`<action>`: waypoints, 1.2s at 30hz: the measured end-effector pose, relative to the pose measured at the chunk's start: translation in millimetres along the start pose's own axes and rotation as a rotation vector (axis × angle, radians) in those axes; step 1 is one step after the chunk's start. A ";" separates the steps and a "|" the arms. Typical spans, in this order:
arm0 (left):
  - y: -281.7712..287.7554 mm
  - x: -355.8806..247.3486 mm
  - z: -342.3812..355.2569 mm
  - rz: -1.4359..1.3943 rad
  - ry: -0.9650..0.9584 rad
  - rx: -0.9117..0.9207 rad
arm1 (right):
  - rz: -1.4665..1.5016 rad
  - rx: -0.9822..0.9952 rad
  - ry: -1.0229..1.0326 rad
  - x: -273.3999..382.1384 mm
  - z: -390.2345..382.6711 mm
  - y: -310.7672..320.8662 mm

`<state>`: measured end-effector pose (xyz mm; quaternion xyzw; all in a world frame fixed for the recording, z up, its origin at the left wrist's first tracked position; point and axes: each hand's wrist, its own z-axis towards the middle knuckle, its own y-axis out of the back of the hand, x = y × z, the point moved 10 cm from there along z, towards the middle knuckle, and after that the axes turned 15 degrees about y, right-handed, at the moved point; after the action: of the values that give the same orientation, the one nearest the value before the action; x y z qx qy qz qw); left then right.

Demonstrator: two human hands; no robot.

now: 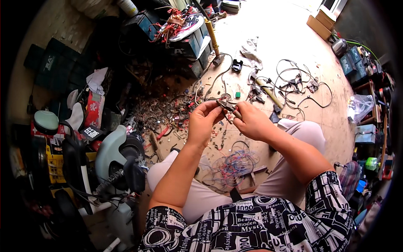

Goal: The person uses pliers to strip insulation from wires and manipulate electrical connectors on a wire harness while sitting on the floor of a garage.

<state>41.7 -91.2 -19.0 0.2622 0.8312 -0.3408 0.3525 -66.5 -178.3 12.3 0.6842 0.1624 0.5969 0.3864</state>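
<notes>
In front of me, above the floor, my right hand (253,121) is closed round the handles of a pair of pliers (228,106). The jaws point left, toward the fingertips of my left hand (203,121). Those fingers are pinched together right at the jaws, on something small and dark whose kind I cannot make out. A dark cable (209,89) loops across the floor just beyond the hands. Between my legs lies a tangle of thin blue and red wires (236,164).
Scraps and small parts (161,105) litter the floor to the left, beside a grey wheeled machine (111,147). A yellow-handled tool (212,37) leans by dark boxes. Black cables (294,80) and a wooden-handled tool (269,93) lie ahead right. Crowded shelves (371,122) line the right.
</notes>
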 end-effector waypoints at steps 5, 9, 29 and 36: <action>-2.1 0.7 1.0 0.014 -0.018 0.003 | -0.084 -0.037 0.041 3.2 0.9 2.5; -1.4 -1.2 0.7 0.041 -0.049 0.009 | -0.115 -0.065 0.080 5.7 1.8 3.7; 3.0 3.5 0.6 0.047 -0.031 0.010 | -0.258 -0.105 0.172 18.7 3.3 11.2; 2.3 8.1 3.3 0.003 -0.001 0.025 | -0.308 -0.076 0.152 18.5 2.5 9.6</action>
<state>39.7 -90.7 -27.8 0.2677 0.8261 -0.3509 0.3504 -62.1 -172.7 32.1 0.5890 0.2713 0.5863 0.4856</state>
